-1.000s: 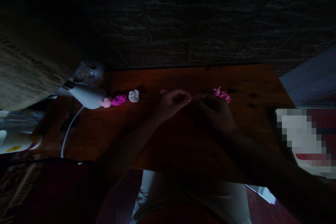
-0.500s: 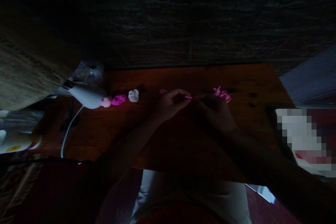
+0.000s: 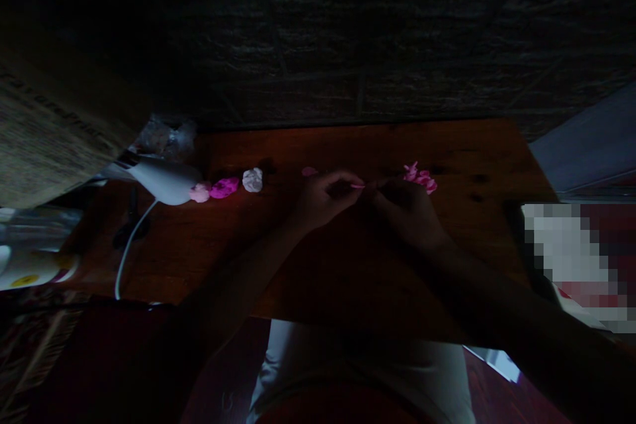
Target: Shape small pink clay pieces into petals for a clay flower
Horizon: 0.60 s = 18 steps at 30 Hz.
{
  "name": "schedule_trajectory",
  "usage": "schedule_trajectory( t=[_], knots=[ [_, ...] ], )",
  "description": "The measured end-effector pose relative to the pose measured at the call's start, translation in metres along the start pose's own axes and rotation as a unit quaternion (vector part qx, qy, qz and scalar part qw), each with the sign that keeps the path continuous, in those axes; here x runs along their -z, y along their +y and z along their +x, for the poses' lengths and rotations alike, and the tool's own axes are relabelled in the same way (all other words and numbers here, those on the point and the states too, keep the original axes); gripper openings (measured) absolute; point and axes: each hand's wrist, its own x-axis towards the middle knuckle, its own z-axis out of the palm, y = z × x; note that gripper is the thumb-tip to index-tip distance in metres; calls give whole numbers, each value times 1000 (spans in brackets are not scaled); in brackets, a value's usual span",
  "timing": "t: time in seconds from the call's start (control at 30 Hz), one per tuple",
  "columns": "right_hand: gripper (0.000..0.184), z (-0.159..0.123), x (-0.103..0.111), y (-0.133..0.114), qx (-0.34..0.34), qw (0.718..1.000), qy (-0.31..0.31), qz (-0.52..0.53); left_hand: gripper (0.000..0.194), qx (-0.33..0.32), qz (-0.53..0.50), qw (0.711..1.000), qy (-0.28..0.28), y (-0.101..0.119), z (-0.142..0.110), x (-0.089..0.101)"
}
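Barely shifted since earlier: small pink clay-like piece (image 3: 357, 186), pinched in left hand (image 3: 322, 199) above brown wooden table (image 3: 467, 152), likely for fine control; right hand (image 3: 408, 209) close by, fingers curled, grip unclear

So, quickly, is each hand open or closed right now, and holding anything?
Left hand: closed, pinching a small pink piece at its fingertips.
Right hand: fingertips right by that piece; too dark to tell whether they grip it.
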Motion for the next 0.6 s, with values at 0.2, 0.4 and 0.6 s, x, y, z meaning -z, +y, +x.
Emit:
schedule_trajectory(
  t=[0.2,0.4,0.6],
  knots=[
    [24,0,-1,-1,-9,1000,-6,4,10,-12,27,1000,3,0,-1,-1],
    [20,0,-2,-1,-19,1000,0,20,10,-11,20,1000,4,0,-1,0],
    [20,0,-1,0,15,1000,-4,-12,9,-40,49,998,-2,1,-2,-1]
  ],
)
